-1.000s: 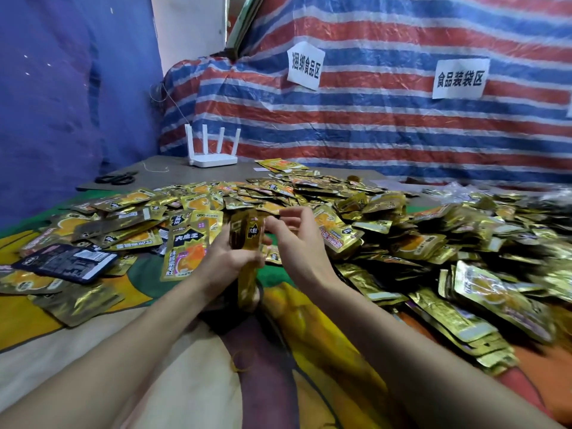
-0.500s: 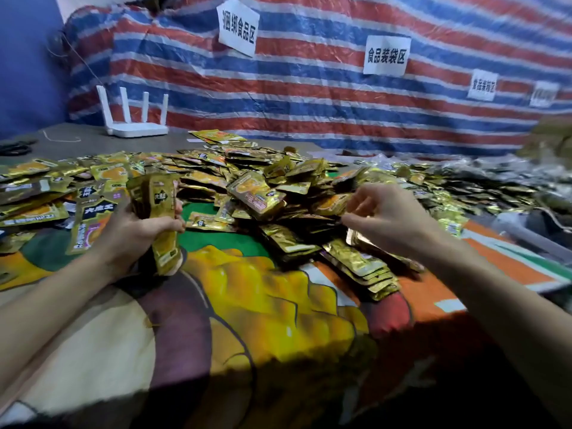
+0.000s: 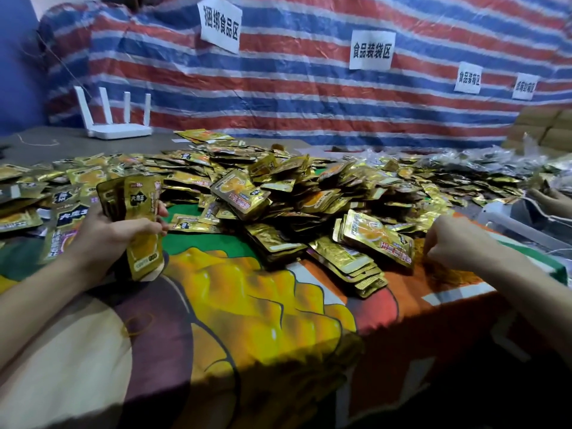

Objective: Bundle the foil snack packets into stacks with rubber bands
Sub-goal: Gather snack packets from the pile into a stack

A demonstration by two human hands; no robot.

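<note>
1. The striped tarp point(image 3: 309, 113) is hanging behind everything, and the printed tablecloth point(image 3: 247, 305) is covering the table in front of me.
2. The heap of loose packets point(image 3: 278, 187) is sprawling over the far half of that cloth, none of it sorted yet as far as I can see.
3. The left hand point(image 3: 105, 230) is staying put and gripping a stack point(image 3: 140, 212) of gold packets upright, fingers wrapped round its middle; I am seeing no band on it.
4. The right hand point(image 3: 448, 239) is the change. A second ago it was working at the stack with the left; now it is sitting well off to the right at the heap's near edge, fingers curled down onto the foil there. Whether it is actually pinching a packet I cannot tell.
5. So the stack is probably still growing, not being tied.
6. A rubber band point(image 3: 137, 325) is lying on the cloth near the left forearm, waiting.
</note>
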